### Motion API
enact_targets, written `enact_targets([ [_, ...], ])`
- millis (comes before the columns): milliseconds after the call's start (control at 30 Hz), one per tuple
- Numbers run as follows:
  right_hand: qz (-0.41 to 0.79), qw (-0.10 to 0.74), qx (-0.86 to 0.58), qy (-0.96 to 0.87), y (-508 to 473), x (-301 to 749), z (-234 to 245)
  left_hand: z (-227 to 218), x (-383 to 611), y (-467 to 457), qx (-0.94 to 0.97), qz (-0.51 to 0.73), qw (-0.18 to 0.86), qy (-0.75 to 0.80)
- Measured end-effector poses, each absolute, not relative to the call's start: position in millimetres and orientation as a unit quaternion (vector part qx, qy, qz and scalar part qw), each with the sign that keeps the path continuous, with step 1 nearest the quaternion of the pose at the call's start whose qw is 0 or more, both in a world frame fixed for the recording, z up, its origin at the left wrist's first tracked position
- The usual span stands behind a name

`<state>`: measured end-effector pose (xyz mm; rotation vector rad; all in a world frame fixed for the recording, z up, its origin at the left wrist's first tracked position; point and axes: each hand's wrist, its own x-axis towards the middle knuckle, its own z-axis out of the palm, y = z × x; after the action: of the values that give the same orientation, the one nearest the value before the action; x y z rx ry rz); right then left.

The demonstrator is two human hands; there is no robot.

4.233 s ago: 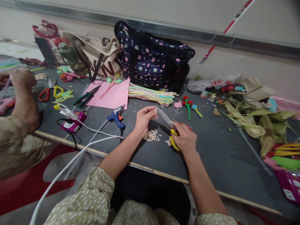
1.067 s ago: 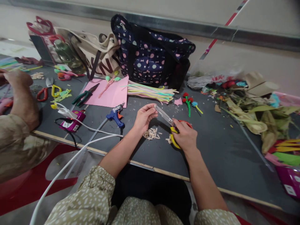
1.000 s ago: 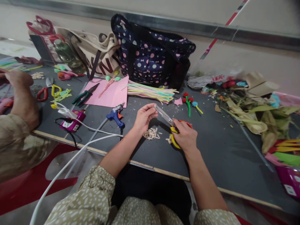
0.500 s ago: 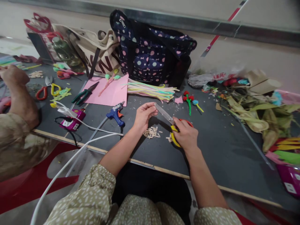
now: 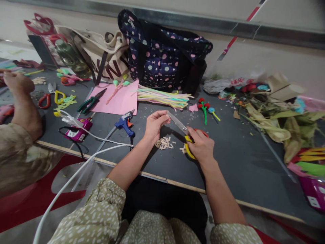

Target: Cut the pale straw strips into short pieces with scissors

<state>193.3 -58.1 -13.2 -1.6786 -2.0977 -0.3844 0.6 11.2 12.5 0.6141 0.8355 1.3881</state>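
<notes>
My right hand [image 5: 201, 146] is closed around the yellow and red handles of the scissors [image 5: 185, 133], whose blades point up and left toward my left hand [image 5: 155, 124]. My left fingertips are pinched together on something small right at the blade tips; it is too small to make out. The two hands sit near each other, joined only through the scissors.

Taking the scissors as the landmark: just below the blades, between my hands, a little heap of pale cut pieces [image 5: 164, 143] lies on the dark table [image 5: 236, 162]. Left of the scissors lies a blue glue gun [image 5: 124, 122]. Beyond them is a bundle of pastel strips [image 5: 164, 97] on the table, and behind that a dotted navy bag [image 5: 162, 56]. Far left of the scissors, another person's hand [image 5: 17, 83] rests at the table.
</notes>
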Motion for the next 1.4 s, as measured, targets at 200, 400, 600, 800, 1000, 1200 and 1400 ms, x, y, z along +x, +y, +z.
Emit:
enact_targets([
  [200, -0.081, 0.259, -0.607, -0.746, -57.2, 195.0, -13.5, 12.2, 0.0, 11.8, 0.272, 0.606, 0.646, 0.377],
  [400, -0.039, 0.278, -0.643, -0.712, -54.3, 202.1, -10.3, 11.7, -1.5, 12.9, 0.261, 0.608, 0.648, 0.378],
  [600, -0.036, 0.278, -0.64, -0.715, -52.8, 201.6, -14.0, 8.4, -2.0, 14.2, 0.261, 0.609, 0.649, 0.375],
  [800, -0.057, 0.278, -0.622, -0.73, -52.8, 202.1, -18.1, 5.4, -2.5, 15.0, 0.267, 0.606, 0.648, 0.376],
  [1000, -0.075, 0.268, -0.615, -0.738, -54.7, 196.4, -14.3, 8.2, -1.5, 13.9, 0.263, 0.603, 0.65, 0.38],
  [1200, -0.061, 0.271, -0.616, -0.737, -54.7, 195.0, -12.6, 8.5, -2.2, 13.8, 0.269, 0.606, 0.647, 0.377],
  [1400, -0.034, 0.271, -0.621, -0.734, -54.6, 197.4, -15.2, 7.2, -2.7, 14.3, 0.262, 0.607, 0.648, 0.378],
])
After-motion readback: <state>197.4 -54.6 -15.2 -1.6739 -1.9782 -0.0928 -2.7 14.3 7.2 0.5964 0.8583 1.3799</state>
